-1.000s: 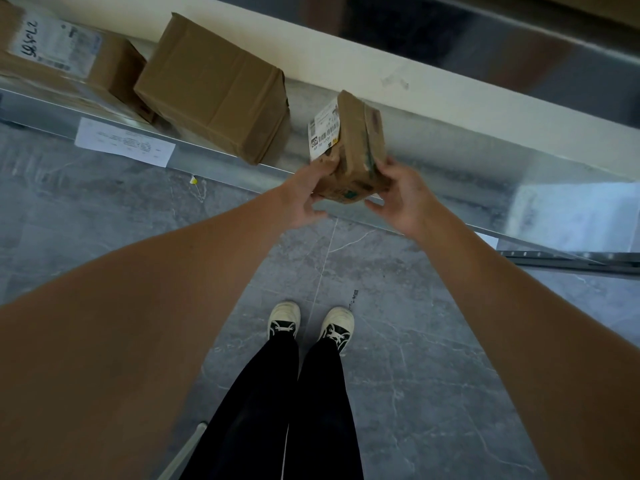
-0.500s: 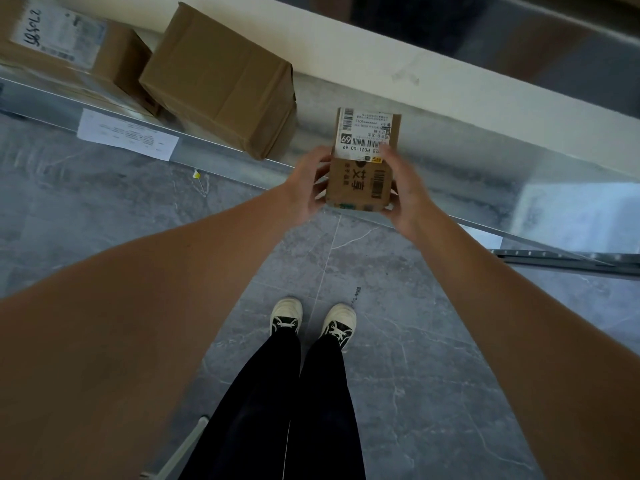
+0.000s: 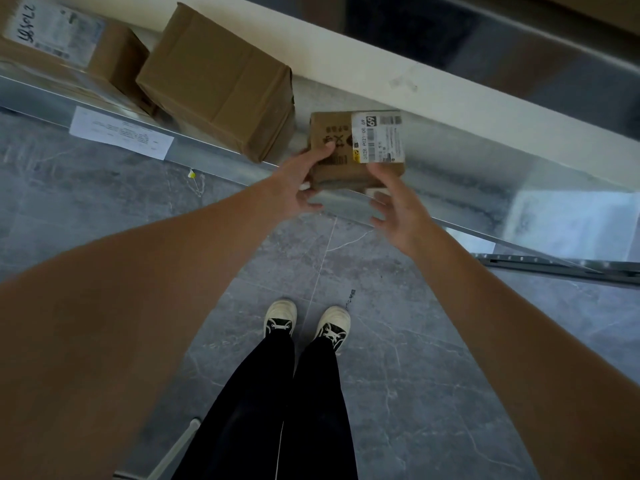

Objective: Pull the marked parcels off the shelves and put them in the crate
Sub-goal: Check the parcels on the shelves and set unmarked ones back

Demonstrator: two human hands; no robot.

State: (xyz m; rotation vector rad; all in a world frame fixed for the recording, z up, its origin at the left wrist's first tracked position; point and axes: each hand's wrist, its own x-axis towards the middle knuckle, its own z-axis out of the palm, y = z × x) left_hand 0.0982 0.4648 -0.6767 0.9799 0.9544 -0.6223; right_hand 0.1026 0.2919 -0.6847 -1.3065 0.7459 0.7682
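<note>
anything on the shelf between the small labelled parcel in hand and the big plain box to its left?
Nothing. In the head view a short stretch of bare metal shelf separates the small parcel, gripped by the left hand, from the big plain box.

You're looking at a small brown box of matt cardboard (image 3: 341, 157) with a smooth white paper label (image 3: 379, 138). The bigger brown carton (image 3: 214, 81) beside it is the same dull cardboard, sealed with slightly shiny tape. The shelf (image 3: 450, 188) is bare grey metal with a soft sheen, and the grey marbled floor tiles (image 3: 398, 358) look polished.
</note>
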